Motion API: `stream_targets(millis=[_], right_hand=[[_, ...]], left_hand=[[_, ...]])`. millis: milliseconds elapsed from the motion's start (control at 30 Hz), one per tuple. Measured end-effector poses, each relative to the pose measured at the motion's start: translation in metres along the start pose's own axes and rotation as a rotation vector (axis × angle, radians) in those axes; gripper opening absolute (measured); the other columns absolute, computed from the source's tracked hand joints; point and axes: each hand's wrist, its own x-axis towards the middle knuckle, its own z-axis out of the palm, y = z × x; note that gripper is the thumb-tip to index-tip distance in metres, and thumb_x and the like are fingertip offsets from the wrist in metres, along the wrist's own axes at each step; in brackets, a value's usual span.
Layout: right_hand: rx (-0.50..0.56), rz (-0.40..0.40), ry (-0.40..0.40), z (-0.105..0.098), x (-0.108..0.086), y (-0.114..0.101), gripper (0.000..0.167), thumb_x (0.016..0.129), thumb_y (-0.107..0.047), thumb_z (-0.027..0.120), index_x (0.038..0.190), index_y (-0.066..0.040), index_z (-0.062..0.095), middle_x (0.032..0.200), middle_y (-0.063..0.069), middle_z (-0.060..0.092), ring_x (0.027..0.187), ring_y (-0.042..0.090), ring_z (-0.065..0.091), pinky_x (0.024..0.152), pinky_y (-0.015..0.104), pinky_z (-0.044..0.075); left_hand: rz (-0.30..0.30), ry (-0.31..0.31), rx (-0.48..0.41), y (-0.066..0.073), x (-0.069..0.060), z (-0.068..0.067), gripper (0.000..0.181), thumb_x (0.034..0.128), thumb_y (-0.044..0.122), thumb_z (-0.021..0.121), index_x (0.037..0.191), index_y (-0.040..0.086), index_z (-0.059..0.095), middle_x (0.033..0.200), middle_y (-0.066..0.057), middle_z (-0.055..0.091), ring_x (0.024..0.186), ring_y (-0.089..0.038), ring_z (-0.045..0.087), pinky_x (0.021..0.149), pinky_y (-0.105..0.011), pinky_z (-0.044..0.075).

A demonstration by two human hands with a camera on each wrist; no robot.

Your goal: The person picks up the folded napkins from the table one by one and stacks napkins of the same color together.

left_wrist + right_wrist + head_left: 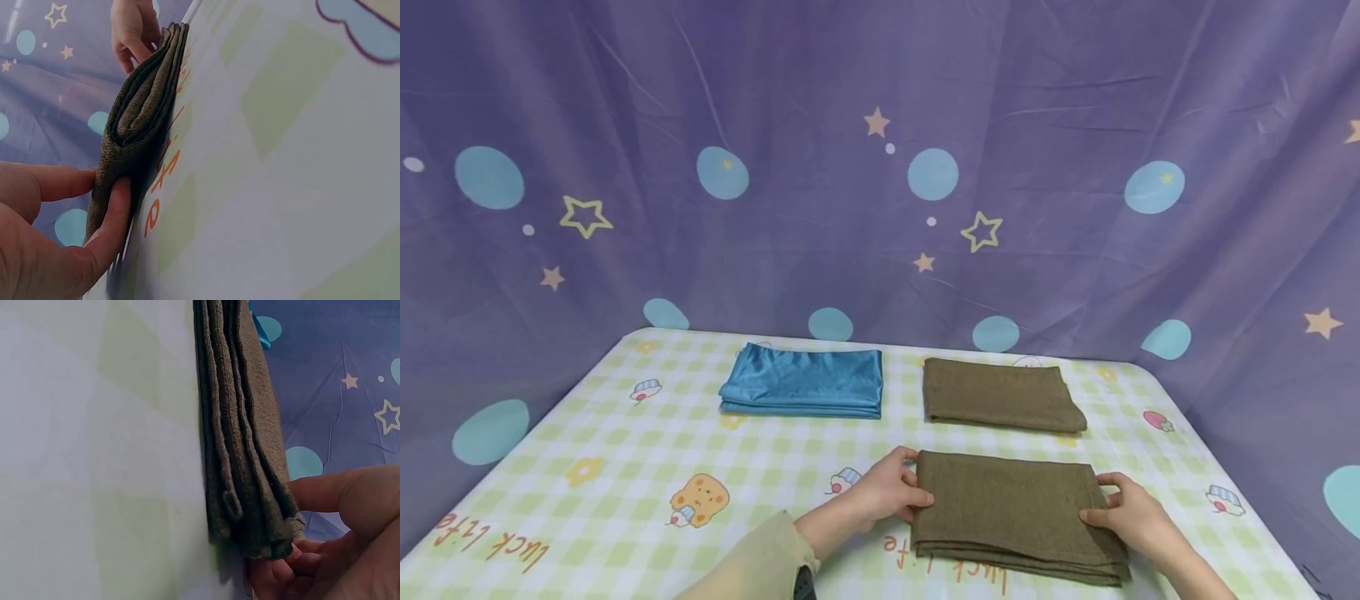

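Since its folds could slip apart, the nearer brown cloth (1007,508) lying toward the table's (790,467) right edge seems steadied between left hand (887,492) and right hand (1129,514), thumbs and bent fingers parted only by fabric as they pinch opposite ends.

Head view bright; wrist views dimmer

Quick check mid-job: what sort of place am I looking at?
Probably an indoor tabletop workspace, perhaps staged: a purple star-patterned curtain hangs behind a green-checked table cover, and a folded brown cloth sits between the left hand and right hand.
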Motion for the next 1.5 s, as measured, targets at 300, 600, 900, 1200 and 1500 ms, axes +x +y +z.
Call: stream_targets(millis=[300, 600, 900, 1200, 1500], right_hand=[[0.064, -0.029, -0.014, -0.004, -0.002, -0.002, 0.074, 0.078, -0.028, 0.070, 0.128, 0.014, 0.033, 0.108, 0.034, 0.051, 0.101, 0.044, 0.051, 0.073, 0.044, 0.047], [0.126, -0.041, -0.011, -0.007, -0.003, -0.001, 0.071, 0.079, -0.022, 0.070, 0.128, 0.014, 0.033, 0.099, 0.023, 0.053, 0.088, 0.027, 0.054, 0.071, 0.039, 0.048], [0.236, -0.048, -0.034, -0.008, -0.008, 0.002, 0.066, 0.083, -0.018, 0.066, 0.130, 0.012, 0.031, 0.096, 0.022, 0.059, 0.079, 0.021, 0.059, 0.066, 0.035, 0.049], [0.335, -0.071, -0.066, -0.011, -0.012, 0.001, 0.064, 0.086, -0.014, 0.060, 0.132, 0.012, 0.025, 0.068, -0.002, 0.047, 0.049, 0.005, 0.032, 0.050, 0.023, 0.034], [0.353, -0.112, 0.000, -0.012, -0.010, -0.001, 0.060, 0.086, -0.009, 0.059, 0.133, 0.011, 0.026, 0.074, -0.002, 0.044, 0.050, 0.005, 0.032, 0.049, 0.022, 0.035]], left_hand=[[-0.011, 0.000, -0.004, 0.002, -0.001, -0.001, 0.062, 0.0763, -0.003, 0.066, 0.130, -0.006, 0.034, 0.089, -0.014, 0.055, 0.061, -0.016, 0.058, 0.056, -0.034, 0.052], [0.004, 0.012, -0.019, -0.002, 0.000, 0.001, 0.062, 0.0762, -0.005, 0.066, 0.129, -0.005, 0.034, 0.089, -0.014, 0.055, 0.059, -0.015, 0.057, 0.055, -0.034, 0.052], [0.007, 0.025, -0.028, -0.003, 0.000, 0.003, 0.060, 0.0756, -0.005, 0.065, 0.128, -0.005, 0.035, 0.089, -0.013, 0.054, 0.057, -0.015, 0.056, 0.054, -0.033, 0.051], [0.016, 0.016, -0.054, -0.002, 0.000, 0.002, 0.060, 0.0761, -0.006, 0.064, 0.128, -0.004, 0.035, 0.090, -0.015, 0.054, 0.057, -0.014, 0.054, 0.054, -0.032, 0.051], [0.053, 0.058, -0.051, -0.004, 0.006, 0.004, 0.064, 0.0761, -0.008, 0.064, 0.132, -0.001, 0.033, 0.089, -0.012, 0.054, 0.056, -0.015, 0.052, 0.054, -0.031, 0.050]])
